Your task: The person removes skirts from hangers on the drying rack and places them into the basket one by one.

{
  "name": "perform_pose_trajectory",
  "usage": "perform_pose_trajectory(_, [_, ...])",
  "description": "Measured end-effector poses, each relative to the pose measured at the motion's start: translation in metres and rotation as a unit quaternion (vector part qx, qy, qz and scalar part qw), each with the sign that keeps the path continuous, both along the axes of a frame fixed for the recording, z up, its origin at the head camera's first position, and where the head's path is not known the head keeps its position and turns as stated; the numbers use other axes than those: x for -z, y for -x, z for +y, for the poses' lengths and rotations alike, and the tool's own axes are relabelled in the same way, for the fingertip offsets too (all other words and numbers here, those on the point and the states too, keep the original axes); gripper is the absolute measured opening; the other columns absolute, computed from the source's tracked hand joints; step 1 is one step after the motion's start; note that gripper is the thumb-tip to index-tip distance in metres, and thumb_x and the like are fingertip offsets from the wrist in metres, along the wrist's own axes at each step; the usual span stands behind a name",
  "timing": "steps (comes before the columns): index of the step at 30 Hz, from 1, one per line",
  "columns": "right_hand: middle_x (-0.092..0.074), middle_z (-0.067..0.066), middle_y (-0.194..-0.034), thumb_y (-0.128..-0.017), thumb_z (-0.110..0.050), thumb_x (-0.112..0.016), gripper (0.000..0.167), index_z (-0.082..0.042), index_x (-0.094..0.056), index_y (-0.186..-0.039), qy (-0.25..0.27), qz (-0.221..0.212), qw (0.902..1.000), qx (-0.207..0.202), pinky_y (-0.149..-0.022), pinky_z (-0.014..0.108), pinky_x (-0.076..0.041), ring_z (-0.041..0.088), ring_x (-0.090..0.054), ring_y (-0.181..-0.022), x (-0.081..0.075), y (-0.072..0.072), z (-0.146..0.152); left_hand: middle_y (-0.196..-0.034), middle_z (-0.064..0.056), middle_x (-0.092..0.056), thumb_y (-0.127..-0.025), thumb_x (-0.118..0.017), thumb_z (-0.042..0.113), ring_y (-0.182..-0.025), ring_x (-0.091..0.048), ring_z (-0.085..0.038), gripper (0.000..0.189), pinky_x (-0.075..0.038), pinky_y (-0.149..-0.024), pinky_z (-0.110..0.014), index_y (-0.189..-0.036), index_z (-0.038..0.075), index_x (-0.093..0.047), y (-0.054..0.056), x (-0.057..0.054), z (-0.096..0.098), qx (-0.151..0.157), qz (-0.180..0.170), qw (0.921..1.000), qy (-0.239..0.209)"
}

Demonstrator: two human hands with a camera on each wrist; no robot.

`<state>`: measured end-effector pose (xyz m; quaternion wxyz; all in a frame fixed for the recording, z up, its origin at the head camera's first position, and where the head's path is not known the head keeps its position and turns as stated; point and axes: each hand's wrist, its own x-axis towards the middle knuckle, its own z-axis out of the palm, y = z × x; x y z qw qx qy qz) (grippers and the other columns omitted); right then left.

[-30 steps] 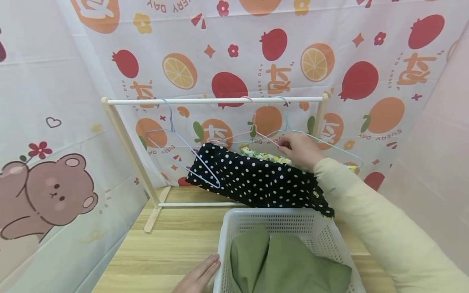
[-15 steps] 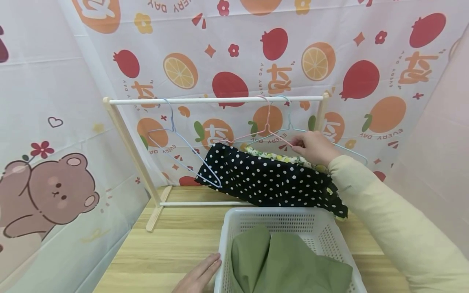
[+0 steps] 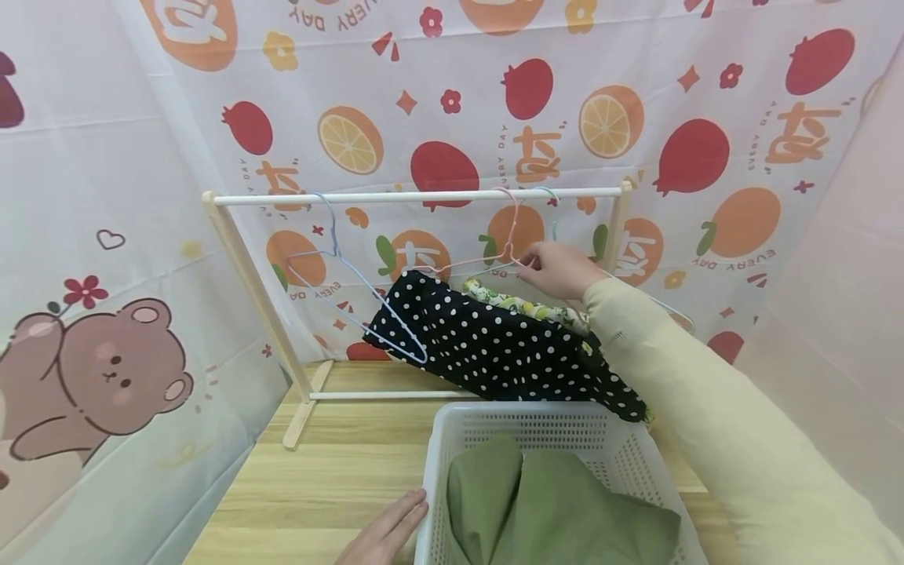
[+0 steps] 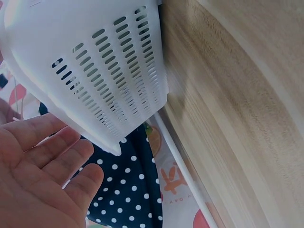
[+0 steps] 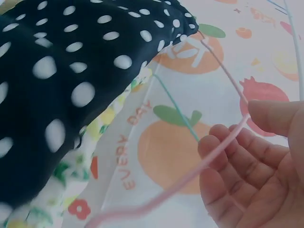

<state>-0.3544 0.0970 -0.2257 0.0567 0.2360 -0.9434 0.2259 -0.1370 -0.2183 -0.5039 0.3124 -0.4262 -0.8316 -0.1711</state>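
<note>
Toward right end of rod: pink hanger with dotted cloth, pinched by right hand; left hand laid straight-fingered against basket. Probably light, cloth limp; stiff hanger best held near neck.

I record a white basket; inside it, plain green cloth; beyond it, black white-dotted cloth and 1 pink hanger.

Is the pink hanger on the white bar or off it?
On. In the head view, the pink hanger hooks over the white bar; the right hand grips its side.
</note>
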Motion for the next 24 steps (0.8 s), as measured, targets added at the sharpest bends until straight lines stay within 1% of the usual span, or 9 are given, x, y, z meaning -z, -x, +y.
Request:
perform_pose_trajectory(2, [-0.065, 0.007, -0.101, -0.098, -0.03, -0.054, 0.031, -0.007, -0.062, -0.116, 0.023, -0.015, 0.9996, 0.011, -0.076, 0.036, -0.052, 0.02, -0.061, -0.087, -0.002, 0.004, -0.007, -0.128, -0.025, -0.054, -0.094, -0.049, 0.057, -0.117, -0.055, -0.032, 0.073, -0.016, -0.112, -0.018, -0.124, -0.01, -0.056, 0.001, 0.001, 0.0, 0.002, -0.001, 1.0, -0.002])
perform_pose_trajectory(4, [-0.065, 0.006, -0.096, -0.098, -0.033, -0.053, 0.029, -0.01, -0.064, -0.113, 0.045, -0.033, 0.9981, 0.026, -0.066, 0.034, -0.051, 0.019, -0.057, -0.076, -0.003, 0.007, -0.012, -0.127, -0.026, -0.055, -0.095, -0.048, 0.056, -0.117, -0.055, -0.031, 0.072, -0.017, -0.112, -0.018, -0.124, -0.009, -0.056, 0.002, 0.002, 0.0, 0.005, 0.002, 1.0, -0.006])
perform_pose_trajectory(6, [-0.064, 0.005, -0.091, -0.099, -0.036, -0.052, 0.028, -0.013, -0.064, -0.109, 0.071, -0.054, 0.9954, 0.035, -0.056, 0.032, -0.049, 0.018, -0.052, -0.065, -0.003, 0.011, -0.017, -0.127, -0.026, -0.055, -0.096, -0.045, 0.056, -0.115, -0.056, -0.032, 0.072, -0.018, -0.112, -0.019, -0.124, -0.01, -0.057, 0.003, 0.003, 0.0, 0.009, 0.007, 0.9999, -0.007])
perform_pose_trajectory(8, [-0.065, 0.005, -0.09, -0.099, -0.038, -0.051, 0.028, -0.015, -0.063, -0.108, 0.096, -0.079, 0.9914, 0.04, -0.05, 0.032, -0.045, 0.018, -0.049, -0.06, -0.003, 0.014, -0.02, -0.126, -0.027, -0.055, -0.096, -0.045, 0.056, -0.114, -0.056, -0.033, 0.072, -0.018, -0.112, -0.019, -0.123, -0.01, -0.057, 0.003, 0.004, -0.001, 0.012, 0.012, 0.9998, -0.009])
perform_pose_trajectory(10, [-0.066, 0.004, -0.092, -0.1, -0.037, -0.049, 0.029, -0.014, -0.063, -0.109, 0.119, -0.095, 0.9876, 0.037, -0.05, 0.031, -0.043, 0.018, -0.051, -0.062, -0.001, 0.017, -0.022, -0.126, -0.026, -0.056, -0.096, -0.046, 0.055, -0.113, -0.057, -0.034, 0.072, -0.018, -0.112, -0.018, -0.122, -0.01, -0.057, 0.004, 0.004, -0.001, 0.011, 0.015, 0.9998, -0.009])
perform_pose_trajectory(12, [-0.067, 0.005, -0.095, -0.102, -0.035, -0.047, 0.029, -0.012, -0.062, -0.111, 0.138, -0.109, 0.9839, 0.031, -0.052, 0.031, -0.042, 0.021, -0.055, -0.069, 0.0, 0.02, -0.023, -0.126, -0.026, -0.056, -0.096, -0.047, 0.055, -0.112, -0.057, -0.033, 0.071, -0.018, -0.112, -0.018, -0.121, -0.011, -0.058, 0.004, 0.004, -0.001, 0.009, 0.017, 0.9998, -0.007])
perform_pose_trajectory(16, [-0.066, 0.008, -0.093, -0.104, -0.029, -0.043, 0.03, -0.006, -0.062, -0.11, 0.159, -0.113, 0.9808, 0.013, -0.057, 0.028, -0.043, 0.024, -0.06, -0.079, 0.004, 0.025, -0.024, -0.126, -0.026, -0.056, -0.096, -0.047, 0.054, -0.112, -0.058, -0.032, 0.071, -0.019, -0.112, -0.018, -0.12, -0.012, -0.059, 0.005, 0.004, -0.001, 0.004, 0.018, 0.9998, -0.003])
perform_pose_trajectory(21, [-0.064, 0.011, -0.09, -0.104, -0.024, -0.042, 0.028, -0.003, -0.06, -0.109, 0.179, -0.102, 0.9786, -0.001, -0.064, 0.029, -0.047, 0.022, -0.061, -0.078, 0.008, 0.028, -0.026, -0.127, -0.025, -0.055, -0.095, -0.049, 0.054, -0.113, -0.057, -0.032, 0.071, -0.019, -0.112, -0.018, -0.12, -0.011, -0.059, 0.004, 0.004, -0.001, 0.003, 0.015, 0.9999, -0.004])
perform_pose_trajectory(24, [-0.064, 0.013, -0.089, -0.104, -0.022, -0.042, 0.027, -0.003, -0.06, -0.106, 0.184, -0.09, 0.9788, -0.002, -0.065, 0.029, -0.048, 0.021, -0.061, -0.075, 0.01, 0.028, -0.028, -0.127, -0.025, -0.056, -0.094, -0.052, 0.053, -0.114, -0.057, -0.031, 0.07, -0.02, -0.112, -0.018, -0.121, -0.011, -0.059, 0.004, 0.005, -0.001, 0.001, 0.015, 0.9999, -0.007])
